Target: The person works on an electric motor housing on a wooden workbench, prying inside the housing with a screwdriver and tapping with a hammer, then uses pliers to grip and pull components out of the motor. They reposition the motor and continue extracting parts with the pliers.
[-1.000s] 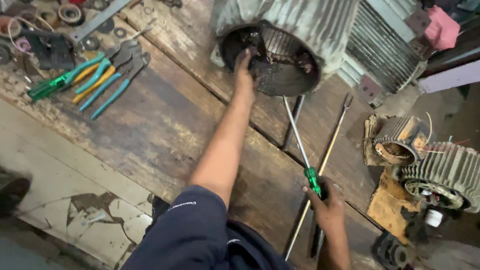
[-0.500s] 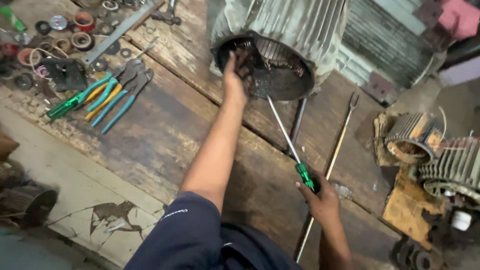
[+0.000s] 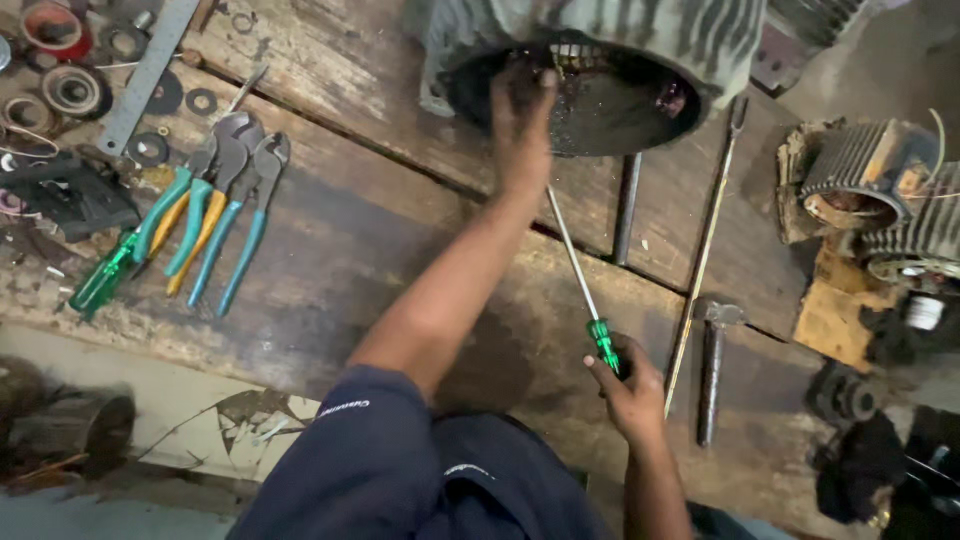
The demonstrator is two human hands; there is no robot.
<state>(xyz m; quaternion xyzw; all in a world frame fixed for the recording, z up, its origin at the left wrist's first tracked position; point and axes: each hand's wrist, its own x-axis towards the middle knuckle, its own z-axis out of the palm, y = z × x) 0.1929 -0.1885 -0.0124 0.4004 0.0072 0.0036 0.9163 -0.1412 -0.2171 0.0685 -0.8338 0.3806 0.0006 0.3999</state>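
Observation:
A big finned grey motor housing (image 3: 620, 30) lies on the wooden workbench (image 3: 330, 240), its dark open end facing me. My left hand (image 3: 520, 125) reaches up to the lower rim of that opening, fingers spread against it, holding nothing. My right hand (image 3: 630, 385) is shut on the green handle of a long screwdriver (image 3: 580, 275). Its thin shaft points up toward the housing's opening, just right of my left wrist.
Several pliers with blue, orange and green grips (image 3: 205, 225) lie at the left, near rings, washers and a metal bar (image 3: 145, 75). A hammer (image 3: 712, 360), a long thin rod (image 3: 705, 245) and a short dark rod (image 3: 627, 205) lie at the right. Smaller motor parts (image 3: 860, 185) sit far right.
The view has moved closer to the bench. My left hand stays at the housing's rim. My right hand has swung the screwdriver's tip up toward the opening.

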